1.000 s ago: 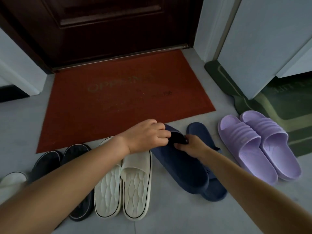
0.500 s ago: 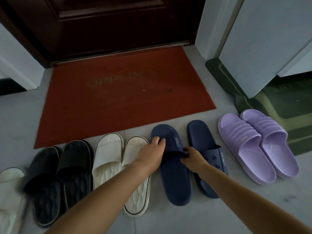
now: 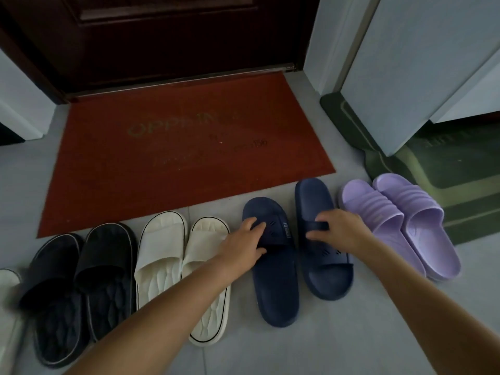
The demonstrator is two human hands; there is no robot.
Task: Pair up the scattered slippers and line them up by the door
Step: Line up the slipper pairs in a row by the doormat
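Note:
Two navy slippers lie side by side on the grey floor below the red doormat (image 3: 186,155). My left hand (image 3: 244,243) grips the strap of the left navy slipper (image 3: 276,288). My right hand (image 3: 339,231) grips the strap of the right navy slipper (image 3: 322,274), which sits a little farther forward. A lilac pair (image 3: 400,226) lies to the right, toes toward the wall. A cream pair (image 3: 165,247) and a black pair (image 3: 78,288) lie to the left, in the same row.
The dark wooden door (image 3: 162,36) stands at the top, behind the doormat. A green mat (image 3: 433,169) lies at the right under a white door panel (image 3: 422,66). Part of another pale slipper (image 3: 6,307) shows at the far left edge.
The navy slippers went from overlapping and angled to lying apart, side by side. My right hand shifted from the left slipper's strap to the right slipper's strap.

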